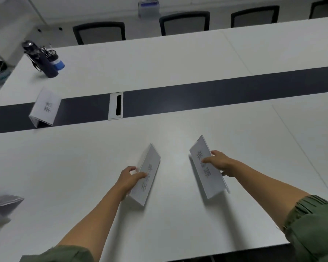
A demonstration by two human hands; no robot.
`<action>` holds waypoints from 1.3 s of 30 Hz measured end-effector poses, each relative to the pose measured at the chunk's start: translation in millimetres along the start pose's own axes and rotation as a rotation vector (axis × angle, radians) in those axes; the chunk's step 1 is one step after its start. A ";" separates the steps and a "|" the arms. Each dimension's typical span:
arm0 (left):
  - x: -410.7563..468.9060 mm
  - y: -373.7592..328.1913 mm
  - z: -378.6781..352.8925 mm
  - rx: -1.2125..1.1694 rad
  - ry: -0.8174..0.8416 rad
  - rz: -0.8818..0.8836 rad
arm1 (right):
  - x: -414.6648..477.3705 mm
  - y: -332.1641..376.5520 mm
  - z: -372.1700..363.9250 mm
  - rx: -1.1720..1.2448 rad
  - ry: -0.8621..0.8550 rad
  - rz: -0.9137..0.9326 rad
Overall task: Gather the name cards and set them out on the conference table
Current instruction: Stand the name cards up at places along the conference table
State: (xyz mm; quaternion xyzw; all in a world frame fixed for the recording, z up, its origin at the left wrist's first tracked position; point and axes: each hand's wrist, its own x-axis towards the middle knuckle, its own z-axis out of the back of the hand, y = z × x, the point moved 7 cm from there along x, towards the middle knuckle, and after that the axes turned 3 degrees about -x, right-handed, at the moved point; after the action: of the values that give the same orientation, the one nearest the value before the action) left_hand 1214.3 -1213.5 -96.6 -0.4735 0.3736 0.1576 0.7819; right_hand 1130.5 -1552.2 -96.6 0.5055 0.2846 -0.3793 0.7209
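Two white tent-shaped name cards with dark characters are in my hands over the near half of the white conference table [178, 214]. My left hand [130, 176] grips the left name card [148, 178] by its left side. My right hand [219, 162] grips the right name card [206, 171] across its face, thumb on the printed side. Both cards sit at or just above the tabletop; contact cannot be told. A third name card [45, 107] stands apart at the far left on the table's dark centre strip [197, 95].
A blurred stack of papers or cards [2, 207] lies at the left edge. A dark folded umbrella and a blue-capped bottle [45, 59] rest at the far left corner. A white cable slot [116, 106] sits in the strip. Black chairs [185, 22] line the far side.
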 end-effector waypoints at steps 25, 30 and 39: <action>105.1 -53.3 49.0 0.349 -0.010 -0.243 | 61.6 26.5 5.2 -0.173 -0.224 0.009; 80.9 -54.0 65.1 0.315 -0.092 -0.290 | 31.2 34.2 9.4 -0.334 -0.354 0.051; -25.3 14.1 119.5 0.218 -0.297 -0.331 | -59.2 51.8 -28.3 -0.526 -0.544 0.290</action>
State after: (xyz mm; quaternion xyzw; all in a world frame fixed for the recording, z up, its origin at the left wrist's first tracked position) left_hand 1240.8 -1101.2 -54.3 -0.4129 0.1869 0.0540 0.8897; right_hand 1140.4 -1499.7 -32.3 0.2199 0.0964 -0.3081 0.9206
